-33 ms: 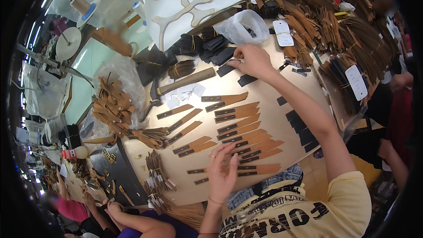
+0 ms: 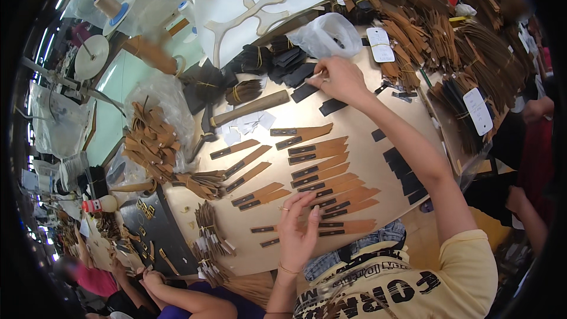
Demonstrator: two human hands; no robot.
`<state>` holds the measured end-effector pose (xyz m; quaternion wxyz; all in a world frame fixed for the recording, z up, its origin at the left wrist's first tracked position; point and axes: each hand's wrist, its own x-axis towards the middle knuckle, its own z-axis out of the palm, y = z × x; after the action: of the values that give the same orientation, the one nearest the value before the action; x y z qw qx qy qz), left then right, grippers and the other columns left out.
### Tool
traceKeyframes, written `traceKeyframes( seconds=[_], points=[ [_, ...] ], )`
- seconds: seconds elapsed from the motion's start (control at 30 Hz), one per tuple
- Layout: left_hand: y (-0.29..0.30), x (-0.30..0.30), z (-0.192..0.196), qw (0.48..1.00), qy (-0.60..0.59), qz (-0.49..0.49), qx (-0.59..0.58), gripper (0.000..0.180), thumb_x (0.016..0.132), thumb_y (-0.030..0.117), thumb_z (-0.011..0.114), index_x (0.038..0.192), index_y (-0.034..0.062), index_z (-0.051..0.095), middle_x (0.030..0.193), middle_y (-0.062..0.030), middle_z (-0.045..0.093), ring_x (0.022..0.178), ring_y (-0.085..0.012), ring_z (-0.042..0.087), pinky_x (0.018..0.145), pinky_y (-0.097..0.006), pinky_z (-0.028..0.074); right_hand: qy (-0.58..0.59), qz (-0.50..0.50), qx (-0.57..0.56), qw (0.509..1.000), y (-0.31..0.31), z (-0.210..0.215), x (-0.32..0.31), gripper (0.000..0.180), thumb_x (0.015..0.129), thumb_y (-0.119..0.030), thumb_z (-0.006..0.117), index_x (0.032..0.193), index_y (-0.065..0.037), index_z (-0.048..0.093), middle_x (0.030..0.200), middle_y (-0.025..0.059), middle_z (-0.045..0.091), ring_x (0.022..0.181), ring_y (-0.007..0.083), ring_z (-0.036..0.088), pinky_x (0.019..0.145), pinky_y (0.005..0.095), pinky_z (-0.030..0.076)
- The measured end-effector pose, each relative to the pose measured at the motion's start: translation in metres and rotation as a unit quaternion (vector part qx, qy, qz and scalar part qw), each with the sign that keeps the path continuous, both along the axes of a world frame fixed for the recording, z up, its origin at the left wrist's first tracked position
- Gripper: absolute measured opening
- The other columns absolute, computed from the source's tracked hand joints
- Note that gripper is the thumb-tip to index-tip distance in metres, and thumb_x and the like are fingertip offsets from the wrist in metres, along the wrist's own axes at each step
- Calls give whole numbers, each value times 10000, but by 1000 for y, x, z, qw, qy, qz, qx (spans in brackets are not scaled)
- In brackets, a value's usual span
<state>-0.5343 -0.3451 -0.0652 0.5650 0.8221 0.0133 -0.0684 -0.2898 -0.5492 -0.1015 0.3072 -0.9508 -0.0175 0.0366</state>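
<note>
My right hand (image 2: 344,80) reaches to the far side of the table, its fingertips pinched together over small black strips (image 2: 304,92). A pale bit shows at the fingertips; what it is I cannot make out. Another black strip (image 2: 332,106) lies just below that hand. Nearer to me, my left hand (image 2: 297,230) hovers with fingers apart and holds nothing. It is beside rows of tan leather strips (image 2: 319,172), each with a dark piece at its left end. More such strips (image 2: 248,172) lie to the left.
A hammer (image 2: 251,109) lies across the far middle, by white paper scraps (image 2: 248,125). Leather strips fill a plastic bag (image 2: 156,142) at left. Bundled brown strips (image 2: 407,35) and a white plastic bag (image 2: 328,35) stand at back right. Dark pieces (image 2: 404,171) lie under my right arm.
My right hand's fingertips have shifted very slightly over the black strips. My left hand and the tan strips stay where they were.
</note>
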Motion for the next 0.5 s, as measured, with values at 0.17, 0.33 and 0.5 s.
traceKeyframes(
  seconds=[0.17, 0.33, 0.5],
  points=[
    [2, 5, 1, 999, -29, -6, 17, 265, 921, 78, 646, 1181, 25, 663, 1171, -146, 622, 1080, -286, 619, 947, -353, 475, -142, 61, 12, 988, -2, -9, 25, 298, 847, -281, 746, 1030, -54, 682, 1004, 122, 632, 1020, 296, 596, 874, 393, 467],
    [-1, 8, 5, 999, -41, -1, 25, 258, 924, 83, 644, 1174, 20, 661, 1168, -147, 626, 1076, -288, 624, 943, -354, 476, -99, 104, -34, 989, -7, -11, 37, 311, 830, -314, 760, 1015, -71, 700, 1032, 119, 630, 1051, 301, 598, 902, 408, 467],
    [-2, 6, 1, 999, -24, -20, 15, 265, 929, 93, 639, 1182, 19, 653, 1179, -143, 620, 1085, -291, 619, 943, -354, 477, -118, 88, -9, 989, -9, -11, 28, 305, 825, -300, 765, 1013, -65, 714, 1041, 123, 655, 1020, 306, 614, 877, 407, 480]
  ],
)
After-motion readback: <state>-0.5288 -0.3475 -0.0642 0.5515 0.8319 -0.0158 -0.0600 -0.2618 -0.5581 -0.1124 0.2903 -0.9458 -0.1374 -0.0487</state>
